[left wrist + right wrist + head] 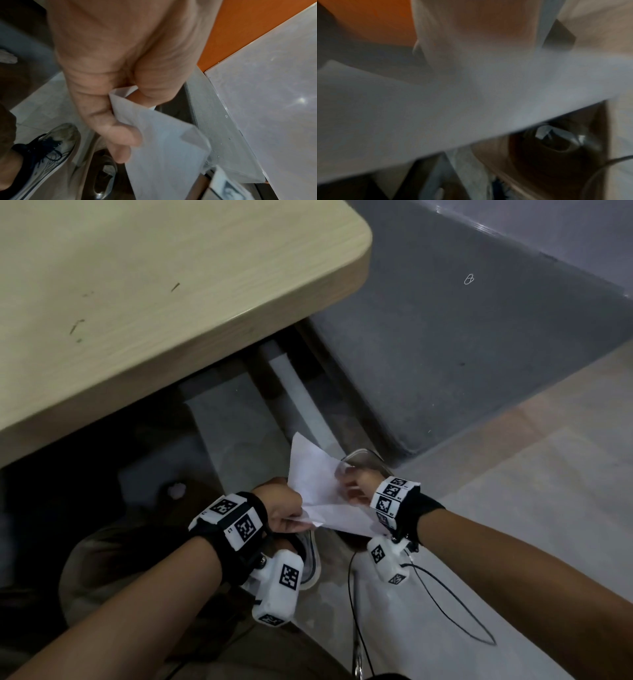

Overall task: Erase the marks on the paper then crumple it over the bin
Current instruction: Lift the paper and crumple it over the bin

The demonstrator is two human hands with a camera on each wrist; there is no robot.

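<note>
Both hands hold a white sheet of paper (315, 484) low over the floor, beside the table's corner. It is bent and folded, not balled up. My left hand (281, 508) pinches its near left corner; in the left wrist view the fingers (126, 135) curl round the folded paper (163, 155). On the sheet's right edge, my right hand (356, 487) grips with curled fingers. The bin (363, 455) shows a shiny rim just behind and under the paper, with its dark opening (556, 142) below the blurred sheet (436, 108). No marks are visible on the paper.
The wooden table (137, 302) fills the upper left, with dark metal legs under it. My shoe (310, 559) stands under the hands, also seen as the laced shoe (48, 155). Black cables (445, 594) loop over the pale floor. A grey wall base (445, 354) runs behind.
</note>
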